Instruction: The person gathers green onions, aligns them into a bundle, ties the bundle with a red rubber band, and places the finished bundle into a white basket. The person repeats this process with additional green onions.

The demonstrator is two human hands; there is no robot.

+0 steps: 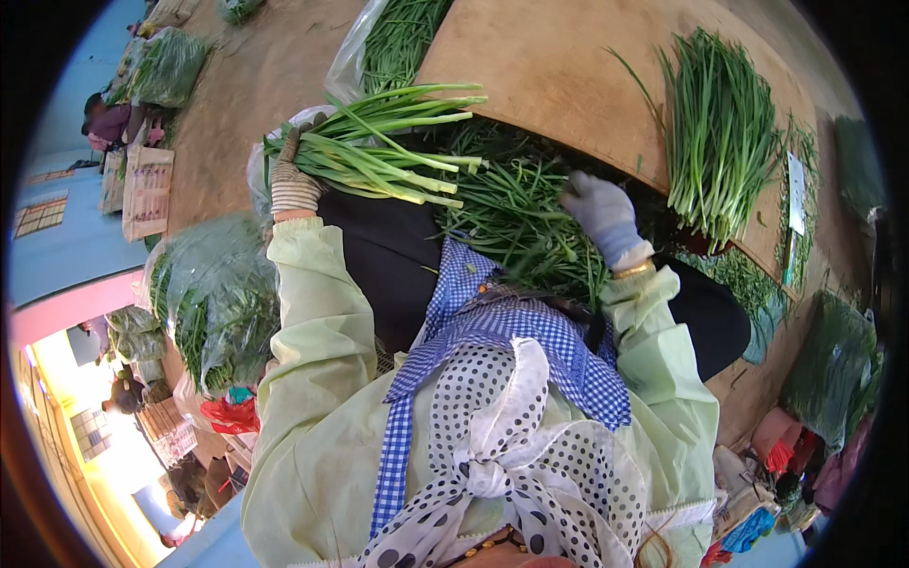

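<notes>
My left hand (pixel 298 165), in a striped knit glove, grips a bunch of leafy green stalks (pixel 398 153) that look like garlic chives. Their pale cut ends point right, above my lap. My right hand (pixel 598 213), in a pale grey-blue glove, is blurred over a heap of loose green leaves (pixel 522 202). Its fingers look curled, but whether they hold a leaf is hidden. The heap lies between my knees, in front of a blue checked apron (pixel 465 284). A larger bundle of chives (pixel 721 135) lies on the wooden board to the right.
The wooden board (pixel 547 64) has its near edge just beyond the heap. A wide-bladed knife (pixel 795 192) lies at its right side among trimmings. Chives in clear plastic (pixel 405 42) lie ahead. Bagged greens (pixel 213 298) stand at left, more (pixel 827 369) at right. A person (pixel 110 124) sits far left.
</notes>
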